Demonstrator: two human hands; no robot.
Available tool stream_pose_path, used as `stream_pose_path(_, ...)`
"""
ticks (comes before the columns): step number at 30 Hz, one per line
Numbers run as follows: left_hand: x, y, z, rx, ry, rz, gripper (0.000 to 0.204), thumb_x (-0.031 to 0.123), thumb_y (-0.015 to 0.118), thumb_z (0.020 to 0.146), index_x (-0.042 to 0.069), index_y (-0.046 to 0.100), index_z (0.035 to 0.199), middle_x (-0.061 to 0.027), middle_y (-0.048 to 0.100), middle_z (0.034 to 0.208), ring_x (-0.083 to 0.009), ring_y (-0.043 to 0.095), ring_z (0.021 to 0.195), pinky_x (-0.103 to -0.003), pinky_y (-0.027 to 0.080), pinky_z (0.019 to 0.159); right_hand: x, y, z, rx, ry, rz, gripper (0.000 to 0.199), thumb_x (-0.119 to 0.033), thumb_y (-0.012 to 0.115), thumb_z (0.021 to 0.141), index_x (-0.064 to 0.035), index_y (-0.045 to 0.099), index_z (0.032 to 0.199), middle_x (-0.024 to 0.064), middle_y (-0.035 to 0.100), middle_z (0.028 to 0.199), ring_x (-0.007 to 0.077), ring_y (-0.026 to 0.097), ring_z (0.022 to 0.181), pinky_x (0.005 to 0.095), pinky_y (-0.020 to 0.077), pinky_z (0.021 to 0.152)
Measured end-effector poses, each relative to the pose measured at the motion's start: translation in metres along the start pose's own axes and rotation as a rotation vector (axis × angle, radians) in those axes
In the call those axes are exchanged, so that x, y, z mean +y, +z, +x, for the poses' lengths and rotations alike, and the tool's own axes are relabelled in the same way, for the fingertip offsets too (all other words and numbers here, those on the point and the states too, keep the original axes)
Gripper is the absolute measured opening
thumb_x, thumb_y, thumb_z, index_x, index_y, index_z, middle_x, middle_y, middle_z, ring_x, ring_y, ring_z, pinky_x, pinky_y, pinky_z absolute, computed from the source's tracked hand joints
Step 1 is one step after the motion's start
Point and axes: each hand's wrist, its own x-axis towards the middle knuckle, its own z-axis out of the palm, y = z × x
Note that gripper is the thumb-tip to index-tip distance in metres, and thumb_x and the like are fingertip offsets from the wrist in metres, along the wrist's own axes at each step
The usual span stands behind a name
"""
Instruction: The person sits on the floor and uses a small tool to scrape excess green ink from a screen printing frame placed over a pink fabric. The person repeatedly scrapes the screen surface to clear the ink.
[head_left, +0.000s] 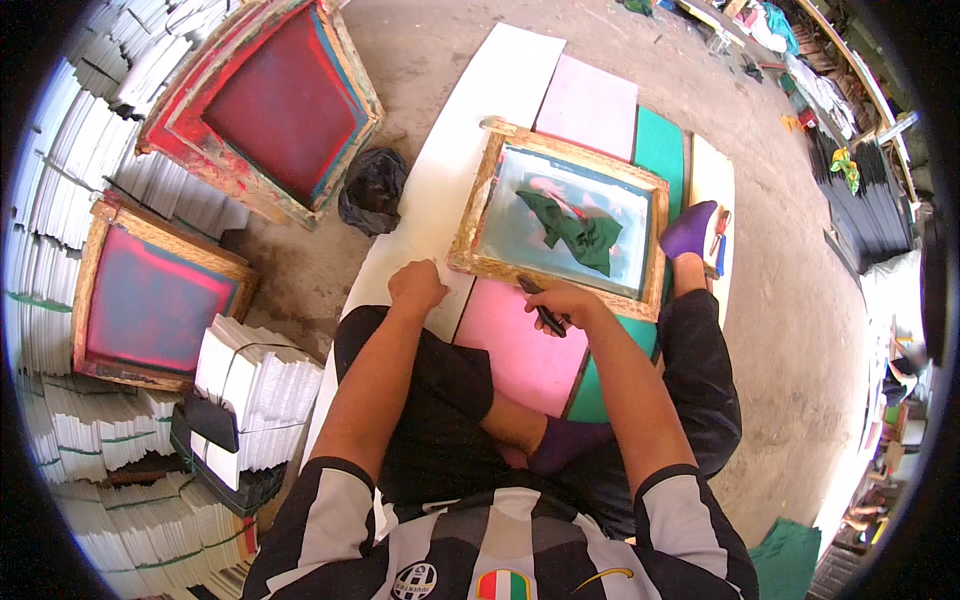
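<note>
A wooden screen-printing frame (470, 232) with a pale blue mesh lies flat on coloured sheets in front of me. A crumpled dark green cloth (572, 232) rests on the mesh. My right hand (562, 303) is at the frame's near edge, closed on a small dark tool (544, 315). My left hand (415, 283) rests in a loose fist on the white sheet (450, 160), just beside the frame's near left corner. A pink sheet (520, 345) lies under the frame toward me.
Two red-meshed wooden frames (275, 100) (150, 300) lean against stacks of white paper bundles (255, 390) on the left. A black bag (372, 188) sits on the concrete floor. Purple-socked feet (690, 232) flank the green sheet (660, 145). Cluttered shelves run along the right.
</note>
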Motion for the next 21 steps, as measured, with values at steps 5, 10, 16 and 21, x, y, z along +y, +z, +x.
stream_pose_path(5, 0.005, -0.001, 0.000, 0.005, 0.020, -0.021, 0.047, 0.046, 0.078, 0.078, 0.005, 0.073, 0.100, -0.0167, 0.072, 0.104, -0.0341, 0.070, 0.097, -0.045, 0.055, 0.081, 0.013, 0.029, 0.003, 0.240, -0.154, -0.033, 0.022, -0.020, 0.058, 0.089, 0.0011, 0.056, 0.091, 0.0113, 0.058, 0.061, 0.0201, 0.057, 0.045, 0.0369, 0.0448, 0.037)
stream_pose_path(10, 0.007, -0.001, -0.004, 0.017, 0.029, -0.031, 0.044, 0.046, 0.076, 0.079, 0.004, 0.074, 0.093, -0.0165, 0.072, 0.099, -0.0339, 0.070, 0.095, -0.046, 0.055, 0.080, 0.017, 0.042, 0.000, 0.303, -0.259, -0.032, 0.021, -0.018, 0.053, 0.089, 0.0024, 0.053, 0.089, 0.0117, 0.056, 0.060, 0.0198, 0.056, 0.043, 0.0373, 0.0446, 0.037)
stream_pose_path(16, 0.009, 0.006, 0.001, 0.004, 0.053, -0.035, 0.040, 0.046, 0.075, 0.081, 0.007, 0.075, 0.092, -0.0145, 0.073, 0.099, -0.0323, 0.070, 0.093, -0.045, 0.055, 0.080, 0.038, 0.063, 0.024, 0.615, -0.306, -0.251, 0.036, -0.028, 0.050, 0.092, -0.0034, 0.058, 0.117, 0.0254, 0.068, 0.084, 0.0408, 0.069, 0.070, 0.0524, 0.0558, 0.068)
stream_pose_path(21, 0.006, 0.018, -0.003, 0.069, 0.330, -0.071, 0.030, 0.037, 0.073, 0.080, 0.012, 0.075, 0.096, -0.0119, 0.072, 0.098, -0.0316, 0.069, 0.094, -0.045, 0.055, 0.079, 0.029, 0.087, 0.009, 0.787, -0.269, -0.444, 0.039, -0.034, 0.050, 0.094, -0.0057, 0.060, 0.118, 0.0294, 0.067, 0.097, 0.0474, 0.066, 0.092, 0.0562, 0.0517, 0.083)
